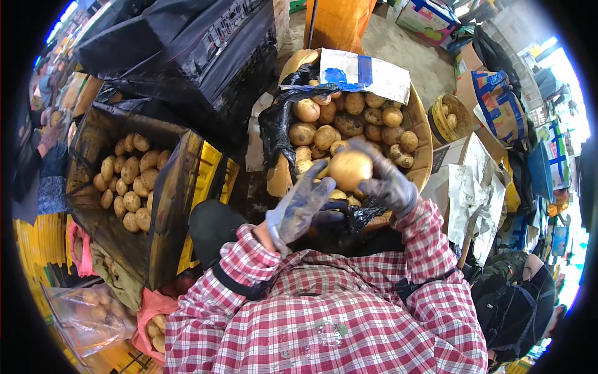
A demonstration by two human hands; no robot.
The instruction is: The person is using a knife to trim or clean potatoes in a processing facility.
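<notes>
A large round potato (pixel 350 171), slightly blurred, is held up over the lined cardboard box (pixel 423 145) in front of me. My right hand (pixel 390 180), in a soiled grey glove, grips it from the right with fingers over its top. Close to the potato's left side is my left hand (pixel 299 205), also gloved, with its fingers apart. Whether its fingertips touch the skin I cannot tell. Many dirt-marked potatoes (pixel 348 124) fill the box beneath both hands. Black plastic (pixel 275 131) lines the box's left side, and a cardboard flap (pixel 385 75) with blue tape covers the far edge.
To my left stands a black-lined yellow crate (pixel 201 173) holding potatoes (pixel 131 182). A yellow basket (pixel 451 119) and a white carton (pixel 458 163) are at the right. Pink bags (pixel 152 304) and a clear bag (pixel 88 318) hold more potatoes at lower left. Another person's hand (pixel 50 135) shows far left.
</notes>
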